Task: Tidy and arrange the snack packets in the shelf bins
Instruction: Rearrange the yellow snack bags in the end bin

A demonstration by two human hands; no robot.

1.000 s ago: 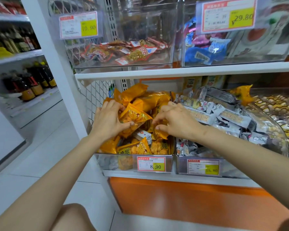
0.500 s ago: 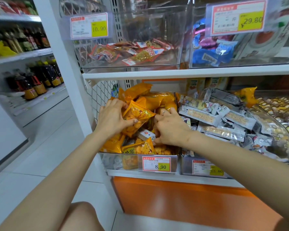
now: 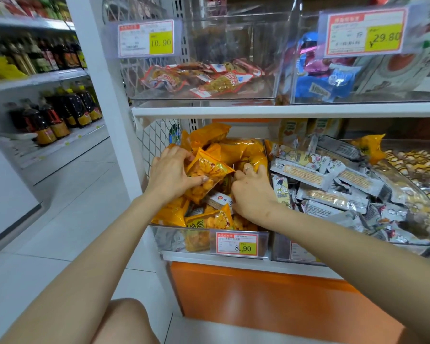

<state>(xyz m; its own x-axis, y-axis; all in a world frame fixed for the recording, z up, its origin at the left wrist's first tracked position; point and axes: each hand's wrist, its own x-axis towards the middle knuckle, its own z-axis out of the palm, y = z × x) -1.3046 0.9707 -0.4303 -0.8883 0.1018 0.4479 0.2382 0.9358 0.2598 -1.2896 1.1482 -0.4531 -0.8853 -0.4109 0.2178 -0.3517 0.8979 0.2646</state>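
A clear bin (image 3: 174,240) on the lower shelf is heaped with orange snack packets (image 3: 241,150). My left hand (image 3: 170,175) grips one orange packet (image 3: 206,173) at the top of the heap, thumb across its front. My right hand (image 3: 251,189) reaches down into the middle of the same bin, fingers curled among the packets; their tips are hidden, so what they hold is unclear. A small white packet (image 3: 217,199) lies between my two hands.
To the right stands a bin (image 3: 279,252) of silver bar packets (image 3: 333,198), then one with yellow sweets (image 3: 417,165). Upper shelf bins hold red-and-yellow packets (image 3: 204,79) and blue packets (image 3: 320,83). Price tags hang in front. Dark bottles (image 3: 52,115) line shelves at left.
My right hand has pushed deeper and leftward into the orange bin. My left hand keeps its grip on the same orange packet. The camera has moved closer to the shelf.
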